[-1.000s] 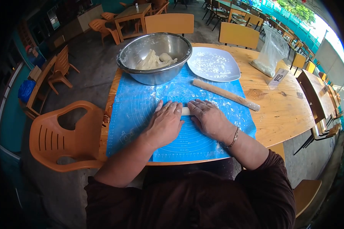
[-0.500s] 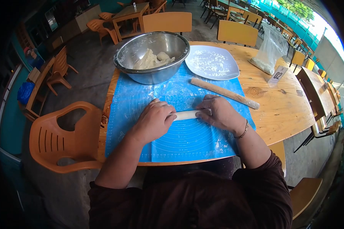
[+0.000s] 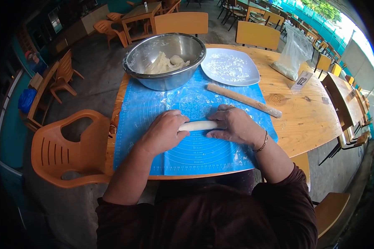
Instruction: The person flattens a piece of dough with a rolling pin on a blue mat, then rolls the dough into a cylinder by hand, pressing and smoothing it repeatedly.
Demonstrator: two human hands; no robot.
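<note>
Mid blue mat (image 3: 153, 157), clear of edges: left hand (image 3: 164, 132), right hand (image 3: 236, 124), fingers wrapped around dough roll (image 3: 198, 125).

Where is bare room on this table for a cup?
Bare wood right of the blue mat and rolling pin; the mat's left strip between metal bowl and left hand. Crowded: far side with plate and bag; mid-mat, where it and the right hand grip the dough roll.
</note>
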